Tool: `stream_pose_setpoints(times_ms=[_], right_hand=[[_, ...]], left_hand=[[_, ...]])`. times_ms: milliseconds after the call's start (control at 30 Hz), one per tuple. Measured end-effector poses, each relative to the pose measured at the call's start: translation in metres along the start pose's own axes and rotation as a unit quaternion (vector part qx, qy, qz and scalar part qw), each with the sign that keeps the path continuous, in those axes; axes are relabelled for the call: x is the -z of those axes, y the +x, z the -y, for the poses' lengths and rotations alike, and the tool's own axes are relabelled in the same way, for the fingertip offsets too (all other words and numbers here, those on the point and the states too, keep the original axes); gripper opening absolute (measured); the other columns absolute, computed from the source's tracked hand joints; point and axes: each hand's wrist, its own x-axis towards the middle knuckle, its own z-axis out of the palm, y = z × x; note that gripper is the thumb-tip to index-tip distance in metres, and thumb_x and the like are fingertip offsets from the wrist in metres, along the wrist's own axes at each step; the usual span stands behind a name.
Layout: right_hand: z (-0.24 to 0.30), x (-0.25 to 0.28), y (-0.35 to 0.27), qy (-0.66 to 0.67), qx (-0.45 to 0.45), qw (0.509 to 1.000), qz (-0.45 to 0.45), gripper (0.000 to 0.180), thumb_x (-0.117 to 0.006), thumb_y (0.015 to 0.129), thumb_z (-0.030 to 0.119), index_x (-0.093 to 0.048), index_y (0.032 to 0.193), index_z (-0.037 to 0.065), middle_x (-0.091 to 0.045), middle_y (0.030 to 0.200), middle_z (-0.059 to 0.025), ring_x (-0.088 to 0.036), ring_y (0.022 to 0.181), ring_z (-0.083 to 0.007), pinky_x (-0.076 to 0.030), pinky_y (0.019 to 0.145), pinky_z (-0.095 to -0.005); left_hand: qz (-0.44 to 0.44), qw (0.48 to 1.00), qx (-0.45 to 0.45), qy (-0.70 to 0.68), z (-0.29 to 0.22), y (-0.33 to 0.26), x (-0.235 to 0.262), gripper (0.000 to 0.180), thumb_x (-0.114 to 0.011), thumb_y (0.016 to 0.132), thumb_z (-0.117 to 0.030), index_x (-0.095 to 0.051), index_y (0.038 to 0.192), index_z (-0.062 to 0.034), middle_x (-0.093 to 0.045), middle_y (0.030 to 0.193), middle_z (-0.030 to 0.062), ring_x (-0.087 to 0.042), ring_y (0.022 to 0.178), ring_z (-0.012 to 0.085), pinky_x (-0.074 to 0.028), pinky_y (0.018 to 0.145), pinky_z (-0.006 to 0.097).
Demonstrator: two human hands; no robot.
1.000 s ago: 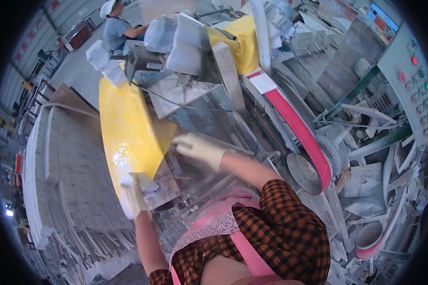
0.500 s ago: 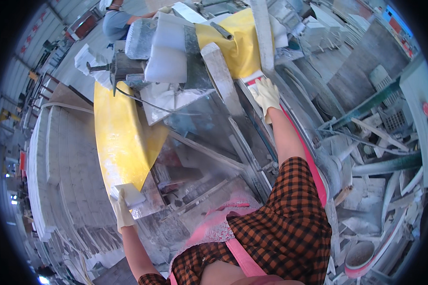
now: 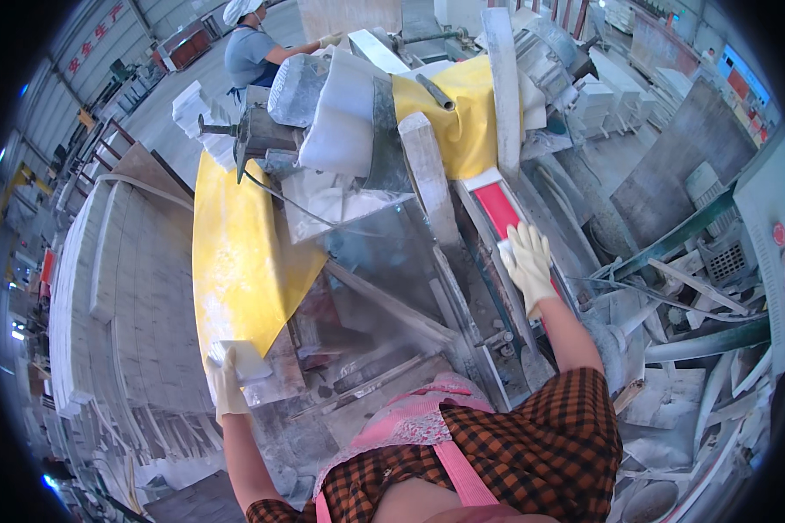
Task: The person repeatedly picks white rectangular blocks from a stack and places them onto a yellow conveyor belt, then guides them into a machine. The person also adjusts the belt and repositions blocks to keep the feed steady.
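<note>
Steadily, your gloved left hand [image 3: 227, 383] meets the outer edge of a white block [image 3: 248, 361] at the near end of the yellow sheet [image 3: 235, 253], likely draped there as protection (whether your fingers close beneath the block, the view cannot tell). Your right hand [image 3: 529, 263], fingers extended and slightly parted, covers a white piece [image 3: 504, 250] on the red strip [image 3: 496, 207], apparently flat for even pressure.

left hand [image 3: 226, 388] out leftward, right hand [image 3: 529, 261] farther forward, forearms [image 3: 571, 336] bare
</note>
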Motion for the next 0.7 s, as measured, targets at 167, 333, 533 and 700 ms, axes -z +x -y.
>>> stream_pose_setpoints(times_ms=[167, 333, 533, 700], right_hand=[[-0.021, 0.022, -0.068, 0.000, 0.012, 0.998, 0.058, 0.063, -0.062, 0.093, 0.034, -0.049, 0.149, 0.010, -0.044, 0.155, -0.0180, -0.034, 0.147, -0.0377, -0.026, 0.119, -0.0551], [-0.046, 0.076, -0.076, 0.027, 0.145, 0.962, 0.232, 0.085, -0.076, 0.075, 0.017, -0.043, 0.152, 0.004, -0.042, 0.154, -0.0194, -0.033, 0.149, -0.0347, -0.034, 0.113, -0.0464], [0.000, 0.087, -0.099, -0.173, 0.088, 0.960, 0.202, 0.085, -0.071, 0.084, 0.021, -0.032, 0.157, 0.006, -0.040, 0.155, -0.0166, -0.035, 0.146, -0.0340, -0.034, 0.113, -0.0532], [0.007, 0.068, -0.093, -0.167, 0.019, 0.972, 0.166, 0.058, -0.046, 0.098, 0.015, -0.033, 0.154, 0.003, -0.043, 0.154, -0.0189, -0.045, 0.140, -0.0338, -0.044, 0.108, -0.0497]], left_hand=[[0.027, 0.999, -0.024, 0.002, 0.002, 0.003, 0.004, 0.063, -0.069, 0.094, -0.027, -0.043, 0.146, -0.0028, -0.057, 0.133, 0.0145, -0.060, 0.117, 0.0263, -0.055, 0.091, 0.040], [0.034, 0.999, -0.026, -0.022, 0.007, 0.007, 0.006, 0.062, -0.070, 0.093, -0.029, -0.045, 0.144, -0.0015, -0.056, 0.132, 0.0159, -0.060, 0.115, 0.0268, -0.057, 0.083, 0.039], [0.018, 0.998, -0.045, 0.034, -0.001, -0.002, 0.007, 0.068, -0.068, 0.093, -0.034, -0.042, 0.146, 0.0003, -0.054, 0.135, 0.0178, -0.059, 0.115, 0.0282, -0.057, 0.082, 0.039], [0.033, 0.998, -0.038, 0.040, -0.006, -0.010, 0.010, 0.073, -0.067, 0.094, -0.037, -0.040, 0.149, 0.0016, -0.052, 0.139, 0.0193, -0.058, 0.118, 0.0292, -0.057, 0.085, 0.039]])
